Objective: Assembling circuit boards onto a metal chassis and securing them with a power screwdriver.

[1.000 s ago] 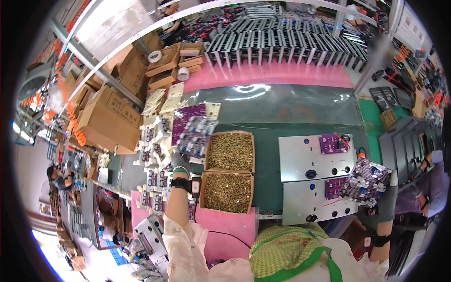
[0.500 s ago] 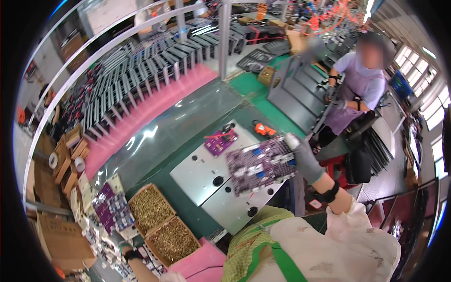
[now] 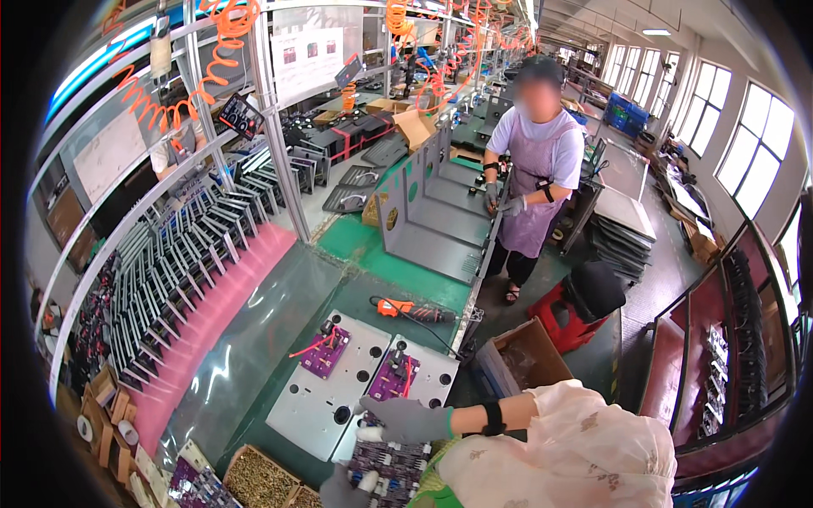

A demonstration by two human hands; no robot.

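Observation:
My right hand (image 3: 408,420), in a grey glove with a pale fingertip, grips the far edge of a large purple circuit board (image 3: 391,464) close to my body. At its left edge is my left hand (image 3: 344,488), also gloved and closed on the board; the picture's lower edge cuts off part of it. Two flat silver metal plates (image 3: 298,405) lie side by side beyond the board. On the left plate rests a small purple circuit board (image 3: 325,352) with a red wire. Another small purple board (image 3: 391,376), also with a red wire, lies on the right plate.
An orange-and-black power tool (image 3: 411,311) lies beyond the plates. Boxes of brass-coloured screws (image 3: 258,478) and stacked purple boards (image 3: 193,484) stand at lower left. Grey metal panels (image 3: 436,229) stand ahead, with a co-worker (image 3: 538,161) beside them. An open carton (image 3: 529,360) sits at right.
My view has swung up and right. The large board has come off the plates toward my body, uncovering the second small board. My left hand has moved from the lower-left parts to the large board.

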